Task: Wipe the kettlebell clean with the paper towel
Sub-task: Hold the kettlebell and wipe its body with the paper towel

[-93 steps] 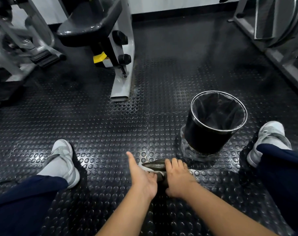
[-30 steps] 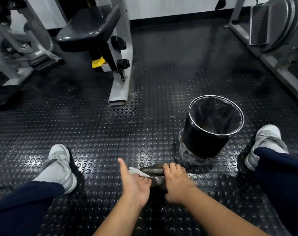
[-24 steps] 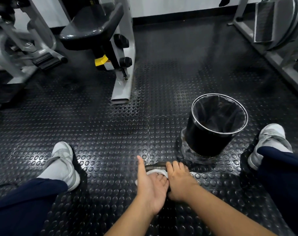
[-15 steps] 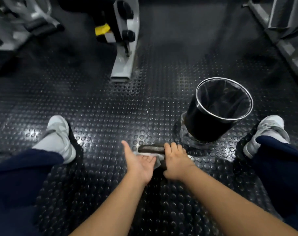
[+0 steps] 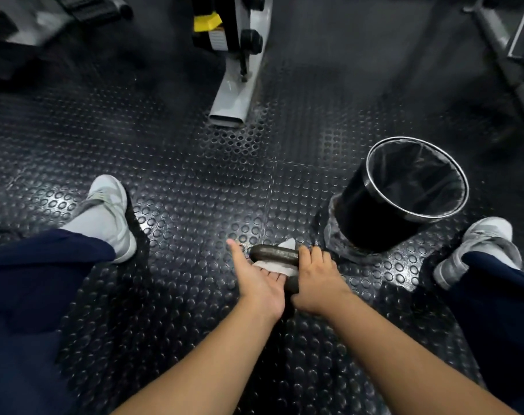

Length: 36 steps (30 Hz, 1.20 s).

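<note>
Left hand (image 5: 259, 284) flat, thumb out, straight fingers pressing paper towel (image 5: 272, 267) just under the handle. Right hand (image 5: 316, 280) curled round kettlebell (image 5: 274, 253), which sits on the floor (image 5: 194, 205) between the feet, near the bin (image 5: 374, 223). Kettlebell: likely heavy, rigid, rough dark iron; steady it by the handle. Towel thin, soft, probably tears easily. Floor studded rubber.

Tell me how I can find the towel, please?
Find the big black bin on the bumpy floor. Just left of it, the left hand and right hand meet at a dark kettlebell. The towel is the crumpled white bit peeking out around its handle, the only white thing between the hands.
</note>
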{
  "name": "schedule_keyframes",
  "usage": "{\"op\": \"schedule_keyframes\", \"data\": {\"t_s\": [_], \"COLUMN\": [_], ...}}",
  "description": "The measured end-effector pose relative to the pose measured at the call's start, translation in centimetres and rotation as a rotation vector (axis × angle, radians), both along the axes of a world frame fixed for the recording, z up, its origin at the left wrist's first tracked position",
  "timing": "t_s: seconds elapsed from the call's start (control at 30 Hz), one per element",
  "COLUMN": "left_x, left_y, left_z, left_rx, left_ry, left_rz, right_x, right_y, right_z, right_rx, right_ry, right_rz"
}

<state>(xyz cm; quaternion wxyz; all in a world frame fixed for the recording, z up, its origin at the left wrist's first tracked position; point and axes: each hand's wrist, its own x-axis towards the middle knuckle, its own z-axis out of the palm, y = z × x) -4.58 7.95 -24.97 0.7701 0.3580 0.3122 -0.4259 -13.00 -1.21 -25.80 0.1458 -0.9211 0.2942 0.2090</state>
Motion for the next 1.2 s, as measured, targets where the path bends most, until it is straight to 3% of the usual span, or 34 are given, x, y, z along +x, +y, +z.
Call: {"op": "schedule_keyframes", "data": {"t_s": [0.23,0.5,0.73,1.2], "left_x": [0.7,-0.2,0.8,0.0], "left_y": [-0.5,-0.5,-1.6,-1.2], "left_z": [0.2,1.4,1.0,1.6], "left_rx": [-0.097,0.058,-0.045,-0.02], "left_ry": [0.047,0.024,0.048,0.08], "left_rz": [-0.087,0.053,0.01,0.034], "right_x": [0.0,-0.2,0.0,-0.3], "right_y": [-0.1,-0.2,-0.2,-0.2], "right_z": [0.0,-0.1,0.0,0.2], "right_rx": [0.001,0.001,0.001,0.009], "right_ry": [-0.005,-0.02,-0.009,-0.008], "right_rz": [-0.004,0.0,0.006,-0.003]}}
